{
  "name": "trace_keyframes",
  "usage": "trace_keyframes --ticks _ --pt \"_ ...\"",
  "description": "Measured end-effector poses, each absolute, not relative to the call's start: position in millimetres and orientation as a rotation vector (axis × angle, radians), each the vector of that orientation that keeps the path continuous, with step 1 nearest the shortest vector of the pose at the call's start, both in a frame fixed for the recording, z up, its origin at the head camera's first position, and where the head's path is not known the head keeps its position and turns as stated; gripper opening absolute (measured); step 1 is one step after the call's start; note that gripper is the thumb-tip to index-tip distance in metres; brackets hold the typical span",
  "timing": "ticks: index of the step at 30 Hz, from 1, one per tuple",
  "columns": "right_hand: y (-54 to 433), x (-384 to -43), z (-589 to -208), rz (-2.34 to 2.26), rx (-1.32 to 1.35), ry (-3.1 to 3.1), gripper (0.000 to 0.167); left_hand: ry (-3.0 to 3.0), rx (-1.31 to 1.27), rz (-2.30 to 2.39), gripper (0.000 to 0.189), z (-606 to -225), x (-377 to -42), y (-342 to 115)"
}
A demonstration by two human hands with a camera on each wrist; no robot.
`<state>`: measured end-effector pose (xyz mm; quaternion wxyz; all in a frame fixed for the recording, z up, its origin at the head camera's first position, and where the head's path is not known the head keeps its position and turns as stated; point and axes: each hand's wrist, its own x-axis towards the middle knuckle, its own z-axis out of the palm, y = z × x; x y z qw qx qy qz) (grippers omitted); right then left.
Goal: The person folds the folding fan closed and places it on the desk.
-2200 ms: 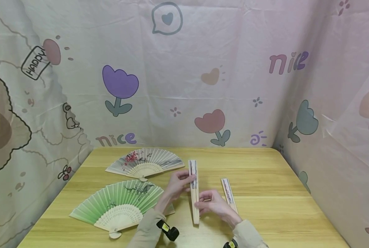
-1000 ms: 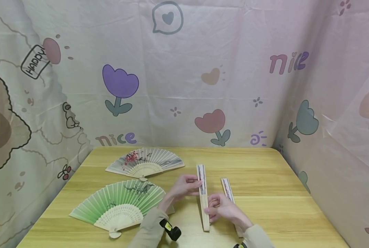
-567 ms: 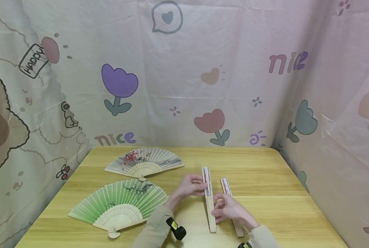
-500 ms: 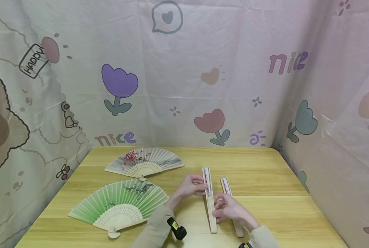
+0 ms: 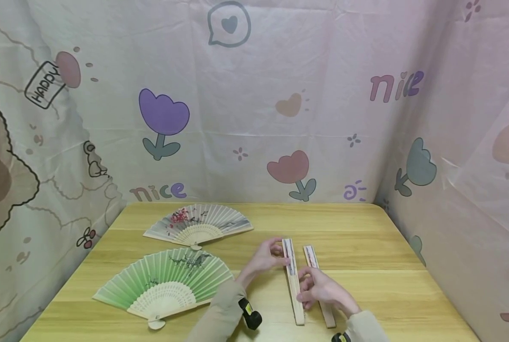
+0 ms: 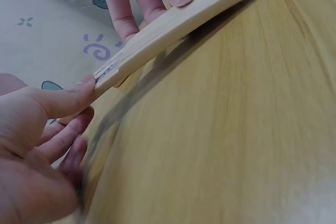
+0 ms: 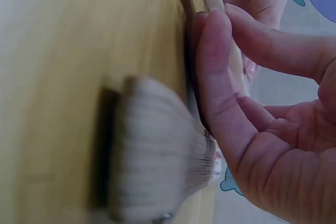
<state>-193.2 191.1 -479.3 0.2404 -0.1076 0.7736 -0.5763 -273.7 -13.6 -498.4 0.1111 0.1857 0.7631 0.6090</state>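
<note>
A folded hand fan point(image 5: 295, 289) slants a little above the table, its pale ribs toward me and its printed end away. My left hand point(image 5: 264, 258) pinches the printed end between thumb and fingers; the left wrist view shows this fan point(image 6: 157, 43) with a shadow under it. Nearer the rivet end, my right hand point(image 5: 321, 288) pinches the ribs. A second folded fan point(image 5: 328, 315) lies just to the right, partly hidden by my right hand. In the right wrist view this second fan point(image 7: 152, 150) is blurred and close to the camera.
On the left of the wooden table point(image 5: 365, 294) lies a spread green fan point(image 5: 164, 280), partly behind my left sleeve. Behind it lies a spread grey-white fan point(image 5: 198, 225) with red blossoms. A printed cloth point(image 5: 237, 95) hangs around the table's back and sides.
Both hands have carried the folded fan to the right and toward me, closer to the second folded fan and lower. The spread fans have not moved.
</note>
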Motion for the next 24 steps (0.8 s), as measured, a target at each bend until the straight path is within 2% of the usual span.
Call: trace_keyframes --ticks 10,24 --pt "190.3 -192.0 -472.9 -1.464 -0.27 2.236 0.049 2.644 0.389 1.386 0.063 -491.5 -276.1 -6.1" --pt "189.6 -190.9 -471.8 -1.418 -0.261 2.289 0.047 2.758 0.381 1.213 0.071 -496.7 -273.4 -2.9"
